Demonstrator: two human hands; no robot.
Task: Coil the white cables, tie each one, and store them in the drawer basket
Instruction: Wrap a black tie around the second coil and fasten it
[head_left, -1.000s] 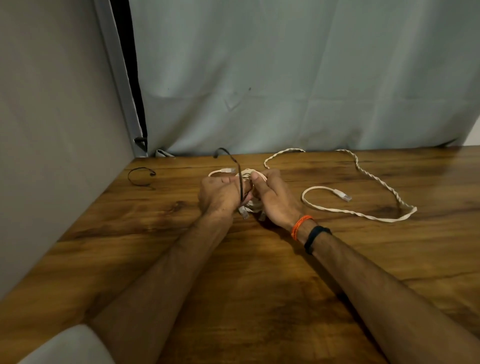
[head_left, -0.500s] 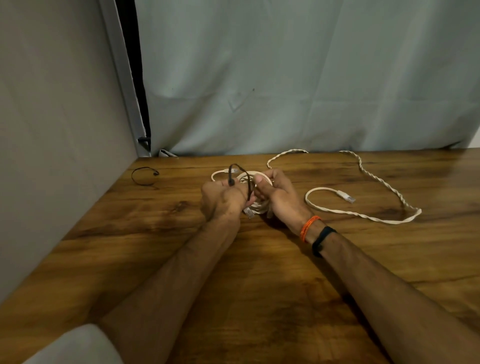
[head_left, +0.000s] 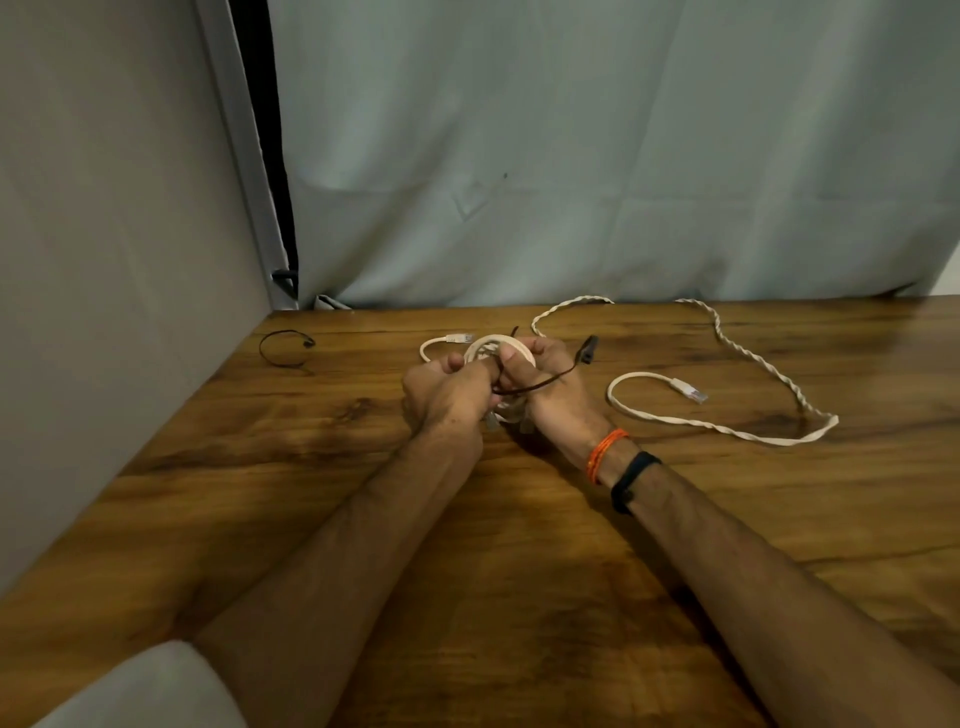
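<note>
While our left hand (head_left: 447, 392) grips the coil (head_left: 501, 347) and our right hand (head_left: 545, 387) pinches the tie (head_left: 545, 383), we judge cinching comes next.

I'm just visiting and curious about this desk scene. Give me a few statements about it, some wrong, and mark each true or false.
1. Both hands, left hand and right hand, hold the coiled white cable. True.
2. A dark tie runs across the coil. True.
3. The loose white cable on the wooden table is already coiled. False: it lies spread out in open loops.
4. The spare dark tie lies right of the hands. False: it lies to their left, near the wall.
5. The orange wristband is on the left wrist. False: the right.
</note>
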